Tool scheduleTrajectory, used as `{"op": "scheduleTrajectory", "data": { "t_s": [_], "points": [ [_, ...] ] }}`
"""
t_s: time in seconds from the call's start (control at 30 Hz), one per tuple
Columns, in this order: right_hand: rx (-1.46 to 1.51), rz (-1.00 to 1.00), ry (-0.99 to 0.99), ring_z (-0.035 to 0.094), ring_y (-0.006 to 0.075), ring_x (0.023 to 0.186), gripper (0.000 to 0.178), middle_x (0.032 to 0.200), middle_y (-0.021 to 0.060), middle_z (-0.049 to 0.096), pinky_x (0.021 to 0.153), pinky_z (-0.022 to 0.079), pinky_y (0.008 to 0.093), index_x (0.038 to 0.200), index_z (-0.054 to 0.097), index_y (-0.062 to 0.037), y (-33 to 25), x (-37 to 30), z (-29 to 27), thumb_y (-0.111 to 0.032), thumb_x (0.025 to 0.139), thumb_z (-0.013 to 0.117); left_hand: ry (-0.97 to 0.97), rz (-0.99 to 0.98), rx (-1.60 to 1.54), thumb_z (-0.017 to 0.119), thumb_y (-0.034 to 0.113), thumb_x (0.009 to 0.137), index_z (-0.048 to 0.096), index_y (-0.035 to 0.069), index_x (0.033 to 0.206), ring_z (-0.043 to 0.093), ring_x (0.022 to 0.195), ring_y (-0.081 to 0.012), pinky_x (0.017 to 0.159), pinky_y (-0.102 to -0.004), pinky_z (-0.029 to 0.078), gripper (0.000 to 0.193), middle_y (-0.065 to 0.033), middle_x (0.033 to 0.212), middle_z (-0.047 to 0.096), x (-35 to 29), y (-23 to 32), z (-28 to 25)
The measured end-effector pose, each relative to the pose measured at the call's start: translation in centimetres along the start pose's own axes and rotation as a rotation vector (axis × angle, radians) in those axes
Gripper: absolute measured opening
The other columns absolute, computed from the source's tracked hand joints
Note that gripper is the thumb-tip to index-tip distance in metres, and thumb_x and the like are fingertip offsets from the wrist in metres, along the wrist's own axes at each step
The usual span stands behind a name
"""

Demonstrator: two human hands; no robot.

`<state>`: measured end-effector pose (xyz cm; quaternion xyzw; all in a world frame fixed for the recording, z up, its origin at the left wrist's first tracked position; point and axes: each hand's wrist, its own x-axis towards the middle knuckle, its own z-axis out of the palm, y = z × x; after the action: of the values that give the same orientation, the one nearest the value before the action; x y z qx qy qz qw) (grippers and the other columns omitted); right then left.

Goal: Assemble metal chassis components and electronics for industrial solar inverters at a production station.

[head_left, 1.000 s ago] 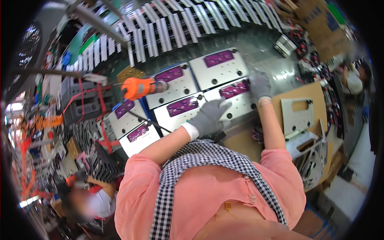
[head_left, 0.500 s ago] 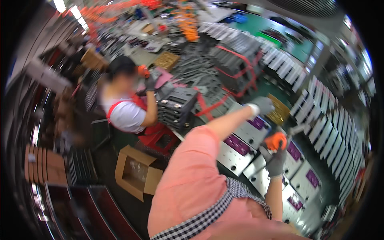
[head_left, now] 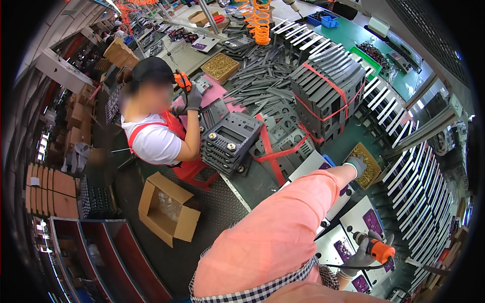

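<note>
My left hand [head_left: 357, 165], in a grey glove, is in a shallow box [head_left: 376, 176] of small brass-coloured screws. Its fingers look bent together among the screws; what they hold is too small to tell. In my gloved right hand [head_left: 362, 254] is an orange-and-black power screwdriver [head_left: 378, 249] with a dark cord, over the work surface. Below and around it lie several white panels [head_left: 355, 215] with purple patches and round black spots. My sleeved left arm covers part of these panels.
Left of me, a person [head_left: 156, 136] in a red apron holds another orange screwdriver [head_left: 183, 81] beside stacked grey metal plates [head_left: 232, 132]. Strapped grey parts [head_left: 326, 93] stand behind my left arm. White strips [head_left: 419, 202] line the right. An open carton [head_left: 169, 209] sits on the floor.
My view has shifted and sharpened. My left hand has gone from beside the screw box down into it. My right hand, with the screwdriver, now sits lower in view.
</note>
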<state>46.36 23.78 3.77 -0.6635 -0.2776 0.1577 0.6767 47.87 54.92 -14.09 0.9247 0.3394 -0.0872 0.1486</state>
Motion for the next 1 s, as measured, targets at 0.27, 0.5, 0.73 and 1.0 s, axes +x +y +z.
{"op": "scheduleTrajectory", "data": {
  "t_s": [0.27,0.5,0.73,1.0],
  "points": [
    [0.089,0.058,-0.039,0.062,0.02,0.077,0.08,0.105,0.0164,0.062,0.071,0.058,0.0325,0.154,0.025,0.0018,0.9,-0.6,-0.9,0.015,0.083,0.06,0.186,0.11,-0.054,0.067,0.004,0.082,0.078,0.004,0.095,0.075,0.09,-0.0341,0.075,-0.0432,0.06,0.018,-0.0177,0.098,0.075,0.7,0.5,-2.1],
    [0.194,0.004,-0.158,0.061,0.0165,0.079,0.086,0.105,0.0136,0.064,0.072,0.057,0.0316,0.155,0.026,-0.0022,-0.2,-2.2,-2.5,0.018,0.08,0.064,0.236,-0.338,-1.795,0.057,-0.004,0.091,0.069,0.0,0.098,0.07,0.065,-0.0233,0.053,-0.037,0.06,0.014,-0.0127,0.085,0.07,0.4,0.1,-6.1],
    [0.097,-0.026,-0.205,0.061,0.0133,0.083,0.085,0.101,0.0106,0.066,0.074,0.054,0.0275,0.151,0.032,0.0014,0.3,-2.9,-5.3,0.008,0.074,0.067,0.296,-0.374,-1.77,0.072,0.026,0.089,0.064,0.006,0.08,0.057,0.051,-0.0183,0.038,-0.0335,0.044,0.023,-0.008,0.068,0.06,-2.1,0.3,-9.9],
    [0.118,-0.022,-0.355,0.065,0.0203,0.07,0.069,0.094,0.0151,0.069,0.066,0.057,0.0353,0.144,0.034,-0.0027,1.3,-2.3,-7.4,0.004,0.08,0.06,0.085,0.018,-2.252,0.053,0.013,0.101,0.05,0.015,0.086,0.038,0.049,-0.006,0.038,-0.019,0.026,0.015,0.0011,0.069,0.048,-13.0,-0.8,-13.2]
  ]
}}
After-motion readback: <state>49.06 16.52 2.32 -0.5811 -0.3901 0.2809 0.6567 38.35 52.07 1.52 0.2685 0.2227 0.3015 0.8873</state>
